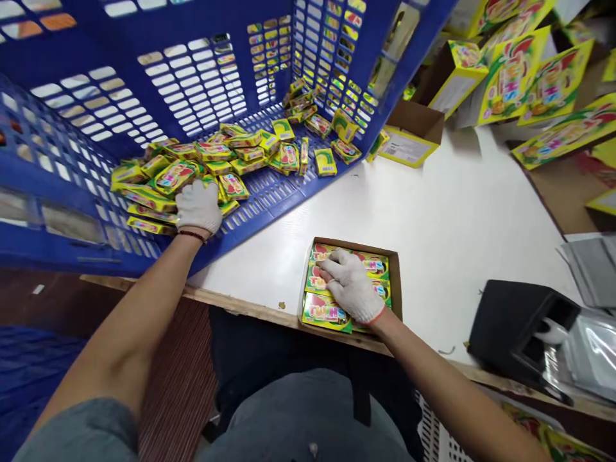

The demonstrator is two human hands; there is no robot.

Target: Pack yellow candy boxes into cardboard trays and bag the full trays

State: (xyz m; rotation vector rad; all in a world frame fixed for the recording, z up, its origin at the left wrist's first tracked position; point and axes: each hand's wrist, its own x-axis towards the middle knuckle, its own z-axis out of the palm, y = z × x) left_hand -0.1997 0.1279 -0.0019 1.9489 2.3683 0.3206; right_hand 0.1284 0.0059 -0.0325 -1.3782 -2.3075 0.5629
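Observation:
My left hand [199,206], in a white knit glove, reaches into a blue plastic crate [276,212] tipped on its side. It rests on a pile of small yellow-green candy boxes [176,176], and its fingertips are hidden among them. My right hand [351,282], gloved too, lies over an open cardboard display box [394,289] at the table's front edge. Inside, small boxes marked "TWINS" [325,311] lie flat in rows. The right fingers are stretched out and slightly bent, touching the boxes from above.
On the white table [447,212], several yellow display cartons [510,83] crowd the back right. An open brown-sided carton [409,138] stands by the crate. A black tape dispenser [514,330] sits at the right edge, beside clear plastic wrapping [594,346].

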